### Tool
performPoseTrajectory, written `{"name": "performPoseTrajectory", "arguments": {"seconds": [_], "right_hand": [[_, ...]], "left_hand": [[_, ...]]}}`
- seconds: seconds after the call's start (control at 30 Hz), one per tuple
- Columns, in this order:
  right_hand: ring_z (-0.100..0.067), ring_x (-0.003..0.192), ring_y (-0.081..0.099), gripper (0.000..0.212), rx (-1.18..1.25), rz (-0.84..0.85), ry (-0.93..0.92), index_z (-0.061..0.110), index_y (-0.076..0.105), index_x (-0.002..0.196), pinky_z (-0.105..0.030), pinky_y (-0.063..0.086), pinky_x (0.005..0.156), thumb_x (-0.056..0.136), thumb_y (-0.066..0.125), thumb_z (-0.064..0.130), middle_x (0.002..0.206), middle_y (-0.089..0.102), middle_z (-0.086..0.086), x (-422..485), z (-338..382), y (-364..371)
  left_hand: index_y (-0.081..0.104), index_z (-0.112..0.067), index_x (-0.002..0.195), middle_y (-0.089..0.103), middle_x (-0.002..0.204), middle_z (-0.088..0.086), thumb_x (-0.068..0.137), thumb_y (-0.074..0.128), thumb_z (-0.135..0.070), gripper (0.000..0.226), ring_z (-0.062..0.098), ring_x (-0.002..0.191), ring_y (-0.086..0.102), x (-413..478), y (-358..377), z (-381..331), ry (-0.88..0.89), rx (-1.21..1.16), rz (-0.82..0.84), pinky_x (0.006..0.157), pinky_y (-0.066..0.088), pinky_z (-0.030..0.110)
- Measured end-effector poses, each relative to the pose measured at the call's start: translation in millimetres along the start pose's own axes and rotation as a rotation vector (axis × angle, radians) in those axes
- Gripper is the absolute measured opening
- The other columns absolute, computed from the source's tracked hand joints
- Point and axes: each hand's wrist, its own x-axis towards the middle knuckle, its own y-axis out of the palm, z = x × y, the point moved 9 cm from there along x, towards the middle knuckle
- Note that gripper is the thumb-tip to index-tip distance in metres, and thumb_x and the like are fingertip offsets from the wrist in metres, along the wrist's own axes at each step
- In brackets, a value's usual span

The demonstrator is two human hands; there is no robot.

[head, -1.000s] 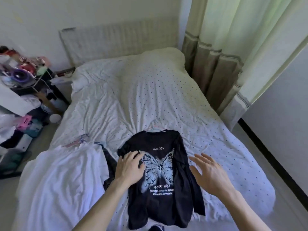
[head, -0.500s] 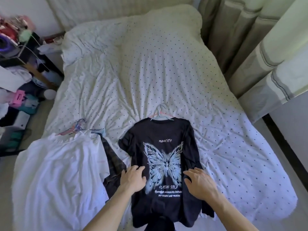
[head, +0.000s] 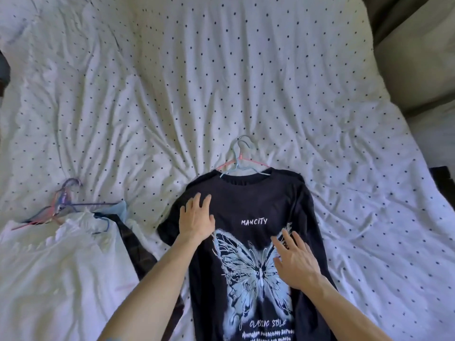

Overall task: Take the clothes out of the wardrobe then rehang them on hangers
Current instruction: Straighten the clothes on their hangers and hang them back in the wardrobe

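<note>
My left hand (head: 195, 221) and right hand (head: 296, 260), fingers straight, press flat on the black T-shirt (head: 248, 200) (hangers (head: 240, 159) at its collar) on the bedspread (head: 172, 82).

Black T-shirt (head: 246, 200): lying flat, front up, on the dotted white bedspread (head: 221, 82), showing "MANCITY" lettering and a pale blue butterfly print.
Shirt's hangers (head: 240, 163): one blue and one pink, sticking out at the collar, hooks resting on the bedspread.
White garment (head: 61, 279): lying crumpled to the shirt's left.
Dark checked garment (head: 138, 247): peeking out between the two.
Loose hangers (head: 61, 203): lying in a tangled pink and blue bunch at the white garment's top edge.
</note>
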Motion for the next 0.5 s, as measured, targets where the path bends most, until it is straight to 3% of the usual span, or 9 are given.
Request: {"name": "performPoseTrajectory", "arguments": {"seconds": [0.07,0.17,0.3,0.4,0.5], "right_hand": [[-0.030,0.153,-0.010,0.065,-0.031,0.011,0.009,0.033,0.005,0.159,-0.052,0.010,0.123,0.102,0.036,0.043,0.167,-0.012,-0.003,19,-4,2],[-0.031,0.153,-0.011,0.067,-0.050,0.049,0.038,0.032,0.004,0.159,-0.053,0.012,0.122,0.101,0.036,0.046,0.166,-0.013,-0.004,40,-11,10],[-0.031,0.153,-0.010,0.068,-0.052,0.078,0.054,0.033,0.005,0.159,-0.053,0.013,0.122,0.101,0.036,0.050,0.167,-0.011,-0.004,52,-13,15],[-0.030,0.153,-0.008,0.067,-0.016,0.088,0.075,0.031,0.010,0.159,-0.051,0.014,0.123,0.101,0.037,0.051,0.167,-0.005,-0.004,50,-12,13],[-0.024,0.154,0.006,0.064,0.097,0.072,0.092,0.022,0.023,0.157,-0.041,0.014,0.124,0.101,0.039,0.048,0.165,0.017,-0.007,40,-7,3]], "left_hand": [[0.017,-0.024,0.158,0.021,0.163,0.013,0.099,0.047,-0.037,0.068,0.031,0.148,0.025,34,-5,3,-0.017,0.000,-0.040,0.119,0.023,0.045],[0.027,-0.020,0.153,0.045,0.145,0.011,0.099,0.049,-0.036,0.061,0.031,0.134,0.044,68,-2,4,-0.014,0.035,-0.031,0.113,0.032,0.044],[0.050,-0.017,0.125,0.061,0.114,0.006,0.098,0.050,-0.033,0.031,0.028,0.108,0.060,80,-8,8,-0.004,0.066,-0.120,0.093,0.046,0.042],[0.056,-0.015,0.122,0.059,0.113,0.008,0.100,0.048,-0.031,0.029,0.031,0.105,0.059,77,-2,17,-0.009,-0.156,-0.086,0.083,0.048,0.042],[0.060,-0.015,0.126,0.058,0.122,0.006,0.100,0.052,-0.030,0.032,0.030,0.110,0.059,59,3,27,-0.077,-0.475,-0.014,0.086,0.048,0.037]]}}
